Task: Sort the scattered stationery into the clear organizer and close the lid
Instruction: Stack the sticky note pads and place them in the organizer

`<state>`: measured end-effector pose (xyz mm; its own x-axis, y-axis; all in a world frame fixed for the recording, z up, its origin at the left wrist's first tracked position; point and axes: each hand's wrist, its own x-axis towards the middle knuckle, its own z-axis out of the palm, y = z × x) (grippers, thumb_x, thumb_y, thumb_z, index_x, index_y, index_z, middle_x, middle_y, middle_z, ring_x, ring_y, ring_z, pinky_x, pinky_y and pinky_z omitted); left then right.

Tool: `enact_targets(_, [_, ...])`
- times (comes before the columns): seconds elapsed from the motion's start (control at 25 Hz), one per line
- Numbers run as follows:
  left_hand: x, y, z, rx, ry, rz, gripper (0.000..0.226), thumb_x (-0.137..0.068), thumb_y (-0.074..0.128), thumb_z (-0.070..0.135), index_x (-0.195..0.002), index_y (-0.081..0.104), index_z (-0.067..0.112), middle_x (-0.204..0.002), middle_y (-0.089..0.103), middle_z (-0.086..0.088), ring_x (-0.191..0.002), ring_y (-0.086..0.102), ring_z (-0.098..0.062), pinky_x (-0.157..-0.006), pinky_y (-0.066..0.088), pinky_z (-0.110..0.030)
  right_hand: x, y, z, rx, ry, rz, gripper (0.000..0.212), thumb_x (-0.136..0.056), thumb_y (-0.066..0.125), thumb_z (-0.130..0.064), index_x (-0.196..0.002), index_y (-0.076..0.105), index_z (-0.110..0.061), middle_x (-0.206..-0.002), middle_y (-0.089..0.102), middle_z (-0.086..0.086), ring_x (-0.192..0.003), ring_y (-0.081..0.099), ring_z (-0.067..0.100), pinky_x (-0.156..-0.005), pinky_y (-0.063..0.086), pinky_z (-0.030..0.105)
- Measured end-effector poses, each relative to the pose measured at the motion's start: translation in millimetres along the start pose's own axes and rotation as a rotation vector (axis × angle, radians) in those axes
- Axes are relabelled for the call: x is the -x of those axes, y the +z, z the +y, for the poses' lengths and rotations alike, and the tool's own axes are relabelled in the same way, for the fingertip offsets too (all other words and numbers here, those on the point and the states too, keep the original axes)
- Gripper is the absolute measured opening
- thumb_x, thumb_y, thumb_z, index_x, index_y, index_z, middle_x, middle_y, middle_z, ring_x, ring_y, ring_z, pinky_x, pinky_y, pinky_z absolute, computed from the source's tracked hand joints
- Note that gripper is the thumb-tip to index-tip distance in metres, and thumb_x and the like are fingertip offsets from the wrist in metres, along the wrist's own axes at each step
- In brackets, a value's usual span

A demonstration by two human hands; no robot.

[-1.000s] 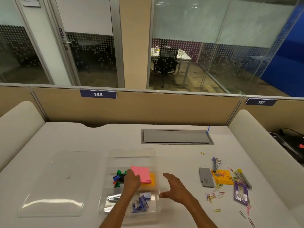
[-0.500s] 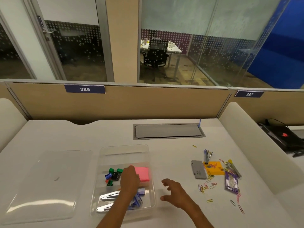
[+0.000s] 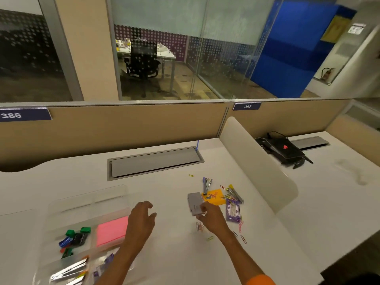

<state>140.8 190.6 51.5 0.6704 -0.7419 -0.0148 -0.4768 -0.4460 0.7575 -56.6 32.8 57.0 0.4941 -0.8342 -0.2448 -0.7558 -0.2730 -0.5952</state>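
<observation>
At the near left of the white desk (image 3: pixel 174 254), the clear organizer (image 3: pixel 88 199) lies open-topped. Nearest cells hold silver strips (image 3: pixel 70 271), too blurred to tell what kind. Next row back: green, blue and black binder clips (image 3: pixel 75 237) in the left cell, pink sticky notes (image 3: pixel 112 233) in the right one. The farthest cell looks bare.

The left hand (image 3: pixel 141 220) hangs over the organizer's right edge, just beside the pink notes, with its fingers loosely bent, spread and gripping nothing. Contact with the rim cannot be told.

Right of centre, the right hand (image 3: pixel 211 218) pinches the near end of a grey case (image 3: pixel 194 201), thumb on top and fingers curled under its edge. Coloured paper clips (image 3: pixel 240 225) lie scattered around this hand.

Just beyond lie a purple staple box (image 3: pixel 232 210), an orange sticky pad (image 3: pixel 214 197) and a blue stapler (image 3: pixel 206 184), bunched close together.

Farther back a grey hatch (image 3: pixel 154 162) is set into the desk. Behind it stands a tan partition (image 3: pixel 123 128).
</observation>
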Motion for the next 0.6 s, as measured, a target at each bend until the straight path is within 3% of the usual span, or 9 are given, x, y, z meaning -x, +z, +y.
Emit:
enact_targets(0.12, [-2, 34, 14, -0.005, 0.03, -0.086, 0.023, -0.086, 0.07, 0.008, -0.109, 0.064, 0.009, -0.109, 0.065, -0.007, -0.09, 0.058, -0.019, -0.077, 0.042, -0.026, -13, -22, 32, 0.031, 0.098, 0.08, 0.028, -0.087, 0.07, -0.018, -0.109, 0.061, -0.003, -0.109, 0.066, 0.01, -0.102, 0.062, 0.024, -0.08, 0.048, 0.03])
enact_targets(0.24, [-6, 67, 28, -0.009, 0.055, -0.185, 0.023, -0.087, 0.069, 0.01, -0.109, 0.063, 0.014, -0.111, 0.065, -0.002, -0.09, 0.057, -0.014, -0.076, 0.042, -0.019, -27, -37, 58, -0.008, 0.185, 0.165, 0.024, -0.088, 0.069, -0.016, -0.109, 0.063, -0.006, -0.111, 0.067, 0.009, -0.102, 0.063, 0.022, -0.078, 0.047, 0.023])
enact_targets(0.32, [-8, 86, 37, -0.033, 0.065, -0.243, 0.024, -0.088, 0.068, 0.012, -0.111, 0.062, 0.017, -0.113, 0.064, -0.001, -0.092, 0.057, -0.011, -0.078, 0.043, -0.016, -37, -43, 69, -0.036, 0.237, 0.204, 0.023, -0.088, 0.069, -0.015, -0.109, 0.065, -0.007, -0.111, 0.068, 0.009, -0.101, 0.065, 0.023, -0.08, 0.051, 0.026])
enact_targets(0.44, [-14, 109, 49, -0.083, 0.069, -0.307, 0.027, -0.091, 0.065, 0.016, -0.117, 0.06, 0.019, -0.122, 0.063, 0.0, -0.102, 0.057, -0.011, -0.086, 0.045, -0.018, -55, -45, 78, -0.1, 0.272, 0.239, 0.021, -0.088, 0.069, -0.013, -0.107, 0.065, -0.007, -0.11, 0.068, 0.009, -0.098, 0.067, 0.027, -0.081, 0.058, 0.035])
enact_targets(0.6, [-20, 131, 62, -0.172, 0.112, -0.378, 0.033, -0.096, 0.057, 0.023, -0.129, 0.053, 0.021, -0.138, 0.055, 0.0, -0.122, 0.052, -0.015, -0.095, 0.042, -0.021, -77, -43, 85, -0.14, 0.211, 0.248, 0.024, -0.086, 0.069, -0.007, -0.109, 0.064, -0.007, -0.111, 0.067, 0.009, -0.099, 0.063, 0.021, -0.08, 0.053, 0.029])
